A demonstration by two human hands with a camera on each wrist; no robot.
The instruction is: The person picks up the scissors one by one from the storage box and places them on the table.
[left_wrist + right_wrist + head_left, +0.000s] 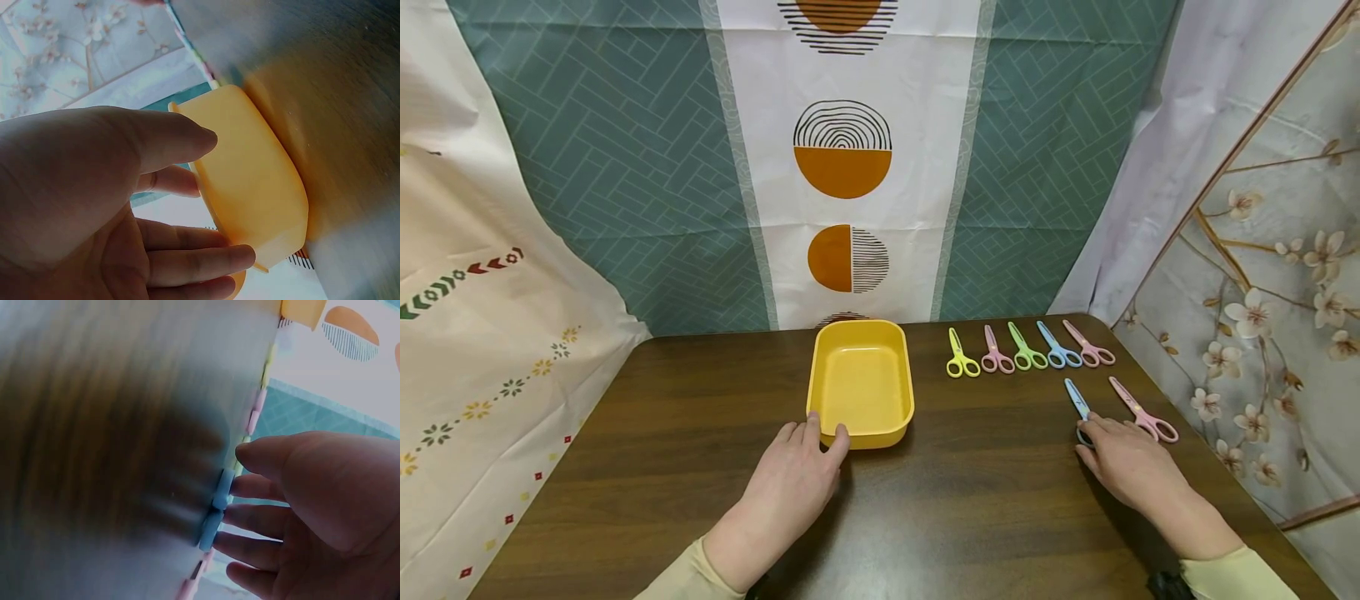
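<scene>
A yellow plastic tray [861,440] stands at the middle of the table. My left hand [797,471] is at its near left corner, thumb by the front rim and fingers at the left side. In the left wrist view the thumb and fingers lie fairly straight by the tray's wall [256,181]. My right hand [1131,462] reaches over blue scissors [1077,398], its fingertips touching the handles [224,489]. The thumb appears apart from them. Right beside that hand lie pink scissors [1127,396], their handle loops partly behind the fingers.
A row at the back right holds yellow scissors [956,350], pink scissors [992,346], green scissors [1022,343], blue scissors [1054,343] and another pink pair [1082,342]. Patterned cloths [625,167] hang behind and beside the brown table [700,400].
</scene>
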